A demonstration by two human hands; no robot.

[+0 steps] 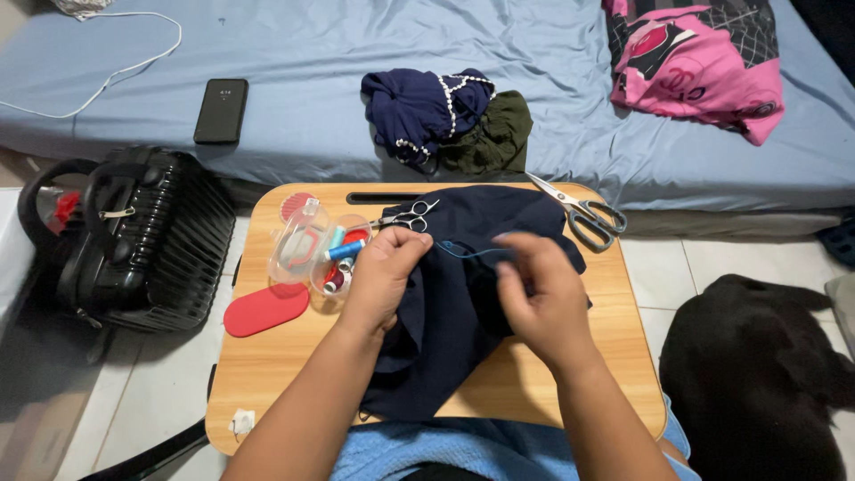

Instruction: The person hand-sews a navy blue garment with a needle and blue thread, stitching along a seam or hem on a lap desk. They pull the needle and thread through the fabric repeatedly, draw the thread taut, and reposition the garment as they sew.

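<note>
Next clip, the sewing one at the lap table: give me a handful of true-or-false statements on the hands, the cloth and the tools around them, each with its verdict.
1. Both hands grip the dark blue cloth on the wooden lap table. True: the left hand and the right hand both pinch it.
2. A blue thread runs between the hands. True.
3. The large scissors are in the right hand. False: they lie at the table's far right corner, untouched.
4. The clear sewing kit box is shut. False: it stands open, its red lid lying beside it.
5. The phone lies on the table. False: it lies on the blue bed sheet.
</note>
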